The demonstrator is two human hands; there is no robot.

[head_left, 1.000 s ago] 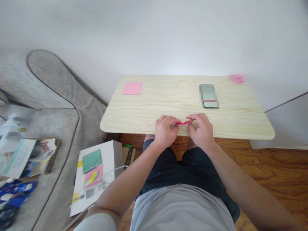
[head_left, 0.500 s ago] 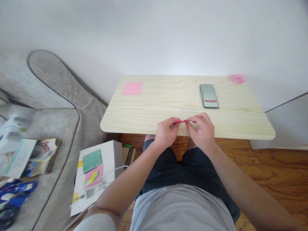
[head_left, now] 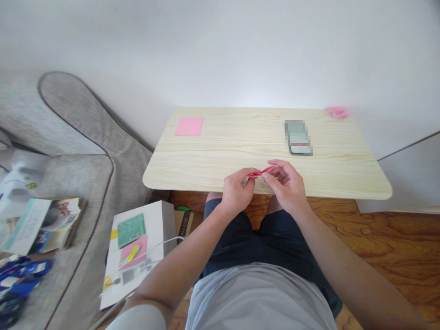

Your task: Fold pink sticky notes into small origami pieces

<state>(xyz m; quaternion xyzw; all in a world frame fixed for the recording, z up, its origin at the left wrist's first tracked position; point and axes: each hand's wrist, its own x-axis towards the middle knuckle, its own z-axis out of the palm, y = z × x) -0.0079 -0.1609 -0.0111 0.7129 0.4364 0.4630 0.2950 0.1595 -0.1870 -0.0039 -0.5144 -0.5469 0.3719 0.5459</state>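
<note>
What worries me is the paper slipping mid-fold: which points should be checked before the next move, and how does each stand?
1. left hand pinches the left end of the folded pink paper: ok.
2. right hand grips the paper's right end, which is tilted slightly up: ok.
3. Paper held over the table, inside its near edge: ok.
4. Creases lined up and sharp: cannot tell, the paper is too small in the view.
5. phone and pink paper pad lie apart from both hands: ok.
</note>
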